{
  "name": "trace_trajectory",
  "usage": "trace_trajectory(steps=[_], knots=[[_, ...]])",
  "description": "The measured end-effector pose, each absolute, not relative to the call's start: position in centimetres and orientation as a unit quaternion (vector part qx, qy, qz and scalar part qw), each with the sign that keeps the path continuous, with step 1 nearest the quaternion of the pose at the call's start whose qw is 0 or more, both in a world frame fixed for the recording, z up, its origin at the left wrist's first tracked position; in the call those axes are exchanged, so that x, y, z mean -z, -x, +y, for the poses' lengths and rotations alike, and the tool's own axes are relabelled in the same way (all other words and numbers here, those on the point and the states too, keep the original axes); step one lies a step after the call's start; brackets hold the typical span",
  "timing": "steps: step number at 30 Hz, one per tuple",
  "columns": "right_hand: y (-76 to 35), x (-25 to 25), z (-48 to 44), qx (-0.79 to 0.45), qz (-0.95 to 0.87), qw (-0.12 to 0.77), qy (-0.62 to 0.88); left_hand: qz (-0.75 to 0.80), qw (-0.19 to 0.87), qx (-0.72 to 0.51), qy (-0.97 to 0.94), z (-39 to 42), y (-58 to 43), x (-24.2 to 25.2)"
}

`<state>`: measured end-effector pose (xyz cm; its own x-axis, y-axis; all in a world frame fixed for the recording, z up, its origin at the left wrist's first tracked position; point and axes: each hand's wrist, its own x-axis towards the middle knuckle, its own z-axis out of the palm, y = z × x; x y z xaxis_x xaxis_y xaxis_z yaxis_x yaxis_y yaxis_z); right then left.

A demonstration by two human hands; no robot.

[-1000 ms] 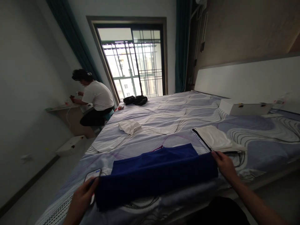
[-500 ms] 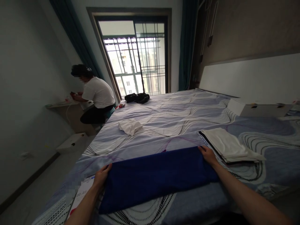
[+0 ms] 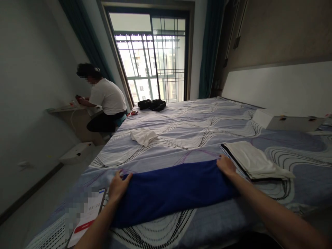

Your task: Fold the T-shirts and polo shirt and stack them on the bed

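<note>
A folded dark blue garment [image 3: 173, 190] lies as a long strip on the bed in front of me. My left hand [image 3: 119, 186] is at its far left corner; the thumb rests against the cloth edge and the fingers are spread away from it. At the far right corner, my right hand [image 3: 226, 165] pinches the cloth between thumb and fingers. Just right of that hand lies a folded white garment [image 3: 249, 159] with a black lettered band. Beside my left forearm is a phone [image 3: 89, 211] showing a timer, partly covered by the arm.
A crumpled white cloth [image 3: 143, 137] and a black bundle [image 3: 151, 104] lie farther back on the patterned bed [image 3: 186, 138]. White boxes stand on the bed at right [image 3: 287, 121] and on the floor at left. A person [image 3: 106, 95] sits at a small shelf by the window.
My left hand has loosened from the cloth, its fingers now spread. The garment's far edge lies slightly lower and flatter. The view has shifted a little, uncovering more of the phone.
</note>
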<state>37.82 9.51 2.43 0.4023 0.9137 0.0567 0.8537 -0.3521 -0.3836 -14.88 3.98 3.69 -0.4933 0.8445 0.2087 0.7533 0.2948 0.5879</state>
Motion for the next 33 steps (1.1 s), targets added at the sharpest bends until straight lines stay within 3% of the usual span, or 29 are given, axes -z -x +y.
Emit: trace_trajectory(steps=[3, 6, 9, 18, 23, 27, 33], knots=[[-29.3, -3.5, 5.9, -0.008, -0.653, 0.204, 0.729, 0.695, -0.05, -0.296, -0.654, 2.2, 6.8, -3.6], [-21.0, -2.0, 1.6, -0.09, -0.764, 0.18, 0.613, 0.603, -0.007, -0.193, -0.774, 0.6, -0.9, -1.8], [-18.1, -0.1, -0.5, -0.115, -0.779, 0.158, 0.596, 0.619, 0.012, -0.116, -0.777, 0.3, -3.6, -0.1], [-32.3, 0.6, 4.4, -0.074, -0.64, 0.069, 0.762, 0.75, 0.007, -0.055, -0.659, 1.6, 8.4, -1.2], [-35.4, 2.2, 4.8, -0.058, -0.612, 0.075, 0.785, 0.802, 0.021, -0.029, -0.596, 0.2, 8.4, -2.0], [-35.4, 2.3, 5.0, -0.059, -0.613, 0.069, 0.785, 0.83, -0.013, -0.048, -0.556, -4.0, 7.1, -1.4], [-33.5, -1.1, 5.3, -0.113, -0.583, 0.004, 0.804, 0.753, -0.096, -0.157, -0.632, -14.3, 10.2, 2.6]])
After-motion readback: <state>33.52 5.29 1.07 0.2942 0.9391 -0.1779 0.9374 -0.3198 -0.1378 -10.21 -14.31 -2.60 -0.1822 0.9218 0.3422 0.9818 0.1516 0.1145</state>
